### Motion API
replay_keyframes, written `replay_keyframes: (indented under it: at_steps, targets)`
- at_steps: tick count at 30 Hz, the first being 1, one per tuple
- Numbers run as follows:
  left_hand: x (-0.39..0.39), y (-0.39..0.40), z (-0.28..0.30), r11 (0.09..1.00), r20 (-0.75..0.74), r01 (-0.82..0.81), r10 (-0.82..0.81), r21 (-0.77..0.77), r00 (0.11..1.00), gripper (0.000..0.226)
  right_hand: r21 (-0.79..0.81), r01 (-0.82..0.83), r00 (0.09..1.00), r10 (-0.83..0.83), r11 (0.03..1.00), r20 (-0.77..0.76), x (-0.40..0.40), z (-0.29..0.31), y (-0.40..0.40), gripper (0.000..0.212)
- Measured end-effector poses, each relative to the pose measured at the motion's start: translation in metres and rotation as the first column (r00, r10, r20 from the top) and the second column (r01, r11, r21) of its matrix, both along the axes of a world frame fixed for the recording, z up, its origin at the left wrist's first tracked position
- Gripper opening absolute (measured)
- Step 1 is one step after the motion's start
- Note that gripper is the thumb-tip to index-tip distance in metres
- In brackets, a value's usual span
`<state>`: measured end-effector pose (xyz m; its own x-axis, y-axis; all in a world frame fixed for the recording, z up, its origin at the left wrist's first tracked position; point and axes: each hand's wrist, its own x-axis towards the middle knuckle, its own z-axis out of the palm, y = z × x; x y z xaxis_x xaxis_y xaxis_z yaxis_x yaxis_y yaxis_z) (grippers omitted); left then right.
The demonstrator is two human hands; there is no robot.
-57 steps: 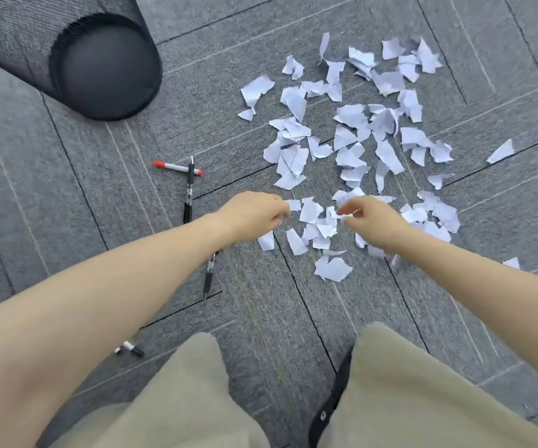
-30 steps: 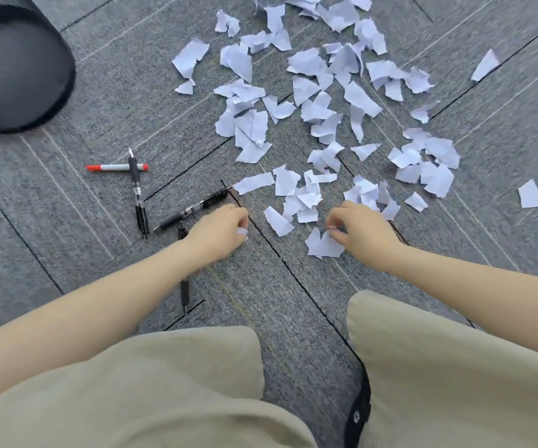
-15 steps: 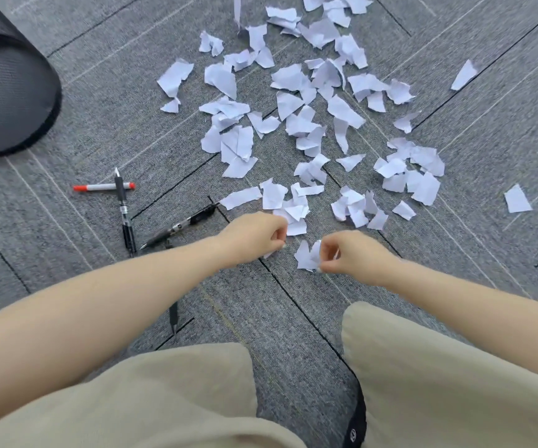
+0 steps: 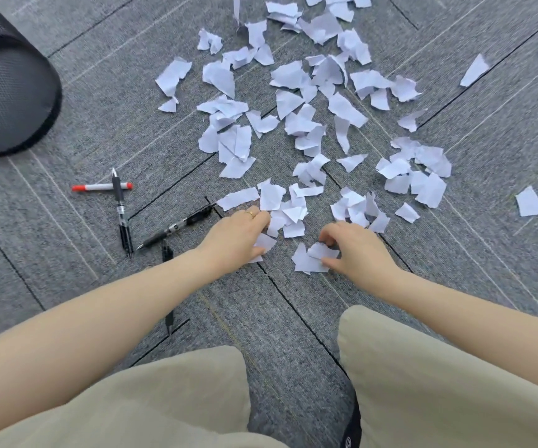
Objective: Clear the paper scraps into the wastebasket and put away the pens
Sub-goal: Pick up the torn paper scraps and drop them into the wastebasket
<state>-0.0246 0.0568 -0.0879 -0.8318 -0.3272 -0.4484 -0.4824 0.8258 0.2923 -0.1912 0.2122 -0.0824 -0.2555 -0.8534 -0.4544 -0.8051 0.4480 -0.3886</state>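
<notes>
While white paper scraps (image 4: 306, 124) litter the carpet toward twelve o'clock, your left hand (image 4: 233, 236) and right hand (image 4: 356, 248) each pinch pieces. Pens (image 4: 122, 210) lie at nine o'clock; the wastebasket (image 4: 9, 92) lies tipped at ten.

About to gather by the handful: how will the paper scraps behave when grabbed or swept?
The paper scraps look thin, torn and curled, so probably light, floppy and prone to scatter. Lying flat on carpet, they may resist sliding; the right hand and left hand pinch a few each.
</notes>
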Motion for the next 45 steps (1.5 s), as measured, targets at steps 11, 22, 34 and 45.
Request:
replay_keyframes:
  at_steps: [11, 22, 34, 45]
  targets:
    - [0.009, -0.001, 0.01, 0.985, 0.138, -0.005, -0.019, 0.17, 0.99, 0.032, 0.12, -0.1, 0.995, 0.098, 0.988, 0.026, 0.001, 0.007, -0.013, 0.013]
    - [-0.003, -0.027, 0.019, 0.88, 0.034, -0.413, 0.417, 0.235, 0.908, 0.026, 0.181, 0.032, 0.995, -0.048, 0.983, 0.086, -0.016, 0.018, -0.026, 0.009]
    - [-0.014, -0.047, 0.011, 0.944, 0.065, -0.329, 0.33, -0.031, 0.942, 0.017, -0.019, -0.44, 0.896, 0.437, 0.898, -0.075, 0.025, 0.001, -0.029, 0.009]
    - [-0.049, -0.076, 0.042, 0.867, 0.155, -0.417, 0.388, 0.274, 0.909, 0.009, 0.026, -0.445, 0.889, 0.445, 0.895, -0.104, 0.028, -0.015, -0.025, 0.023]
